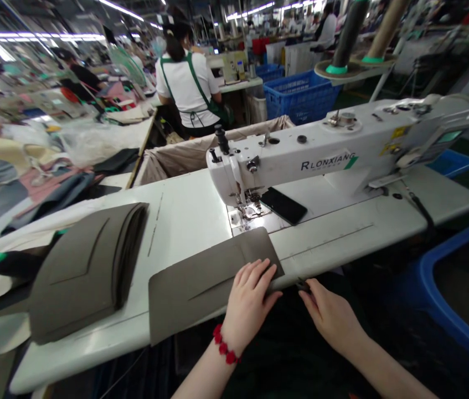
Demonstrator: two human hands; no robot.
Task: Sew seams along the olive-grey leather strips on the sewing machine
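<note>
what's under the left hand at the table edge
The left hand lies flat on a grey fabric panel on the white sewing table. The part of the panel beneath the palm is covered.

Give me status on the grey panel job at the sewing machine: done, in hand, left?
Done: can't tell; no finished pieces are distinguishable. In hand: one grey panel lies flat at the table edge, short of the needle; the left hand presses it, and the right hand pinches a small dark tool at its corner. Left: a stack of grey panels lies to the left.
</note>
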